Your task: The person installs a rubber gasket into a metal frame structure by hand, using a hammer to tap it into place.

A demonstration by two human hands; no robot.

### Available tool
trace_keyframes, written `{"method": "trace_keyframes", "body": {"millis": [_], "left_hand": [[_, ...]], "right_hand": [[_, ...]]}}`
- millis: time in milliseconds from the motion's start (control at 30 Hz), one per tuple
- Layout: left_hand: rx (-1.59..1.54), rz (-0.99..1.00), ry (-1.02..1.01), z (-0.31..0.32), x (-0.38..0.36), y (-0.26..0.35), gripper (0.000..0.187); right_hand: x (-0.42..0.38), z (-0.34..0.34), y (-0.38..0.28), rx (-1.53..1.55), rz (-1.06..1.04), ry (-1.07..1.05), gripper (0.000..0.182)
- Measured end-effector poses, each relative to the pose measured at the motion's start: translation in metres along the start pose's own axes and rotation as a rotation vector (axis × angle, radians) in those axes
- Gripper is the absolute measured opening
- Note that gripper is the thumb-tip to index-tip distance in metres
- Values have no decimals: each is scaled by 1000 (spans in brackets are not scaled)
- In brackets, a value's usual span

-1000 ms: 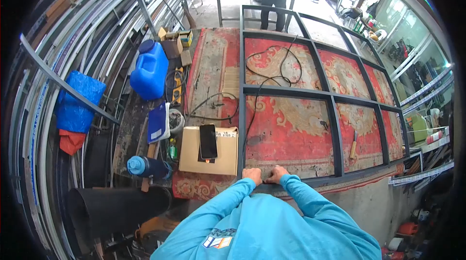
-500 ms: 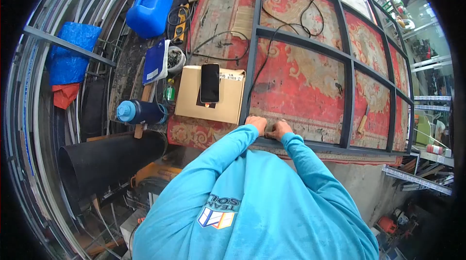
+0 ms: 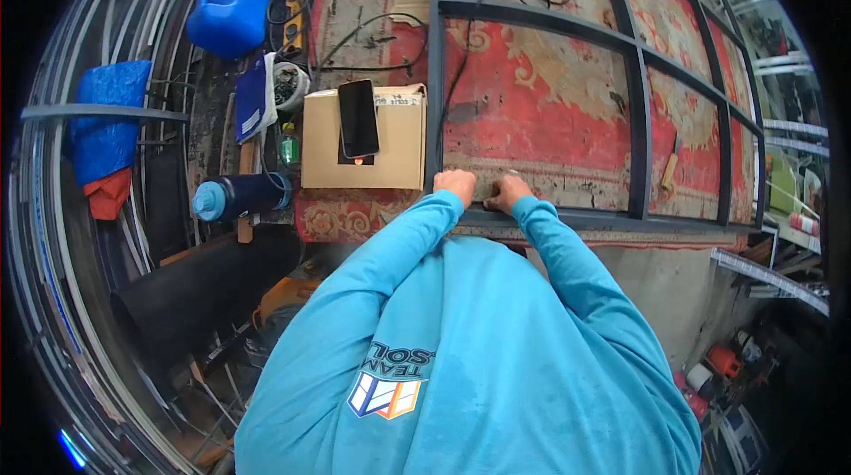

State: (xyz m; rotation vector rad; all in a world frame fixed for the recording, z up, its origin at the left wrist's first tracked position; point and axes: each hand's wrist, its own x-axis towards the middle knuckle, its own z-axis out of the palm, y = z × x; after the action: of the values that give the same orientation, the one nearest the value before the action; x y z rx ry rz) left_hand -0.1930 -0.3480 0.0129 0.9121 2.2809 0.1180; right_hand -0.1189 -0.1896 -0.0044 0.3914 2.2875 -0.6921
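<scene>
A dark grey metal frame (image 3: pixel 636 129) with crossbars lies over a worn red patterned carpet (image 3: pixel 541 112). At its near left corner, my left hand (image 3: pixel 455 184) is closed around the metal. Just to the right, my right hand (image 3: pixel 506 190) grips the near bar with its fingers curled. The two hands are a short distance apart, and some fingertips are hidden. Left of my left hand sits a cardboard box (image 3: pixel 390 143) with a black phone (image 3: pixel 358 119) on top.
At the left are a blue jerrycan (image 3: pixel 232 5), a dark blue bottle (image 3: pixel 244 198), a small green bottle (image 3: pixel 289 145) and a black tube (image 3: pixel 208 298). A wooden-handled tool (image 3: pixel 670 167) lies inside the frame. A black cable (image 3: pixel 461 76) crosses the frame.
The view has shifted, so the box, frame and hands appear higher and the box further left. Both hands keep their places on the frame.
</scene>
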Motion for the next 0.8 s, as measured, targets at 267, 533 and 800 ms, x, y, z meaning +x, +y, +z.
{"method": "trace_keyframes", "body": {"millis": [267,533,800], "left_hand": [[82,26,-156,-26,7,-5,42],[44,-62,-107,-22,4,7,37],[278,219,-95,-27,3,-15,21]], "right_hand": [[-7,5,0,37,-51,41,38],[-6,5,-16,-3,75,54,45],[-14,9,-1,113,-109,173,39]]}}
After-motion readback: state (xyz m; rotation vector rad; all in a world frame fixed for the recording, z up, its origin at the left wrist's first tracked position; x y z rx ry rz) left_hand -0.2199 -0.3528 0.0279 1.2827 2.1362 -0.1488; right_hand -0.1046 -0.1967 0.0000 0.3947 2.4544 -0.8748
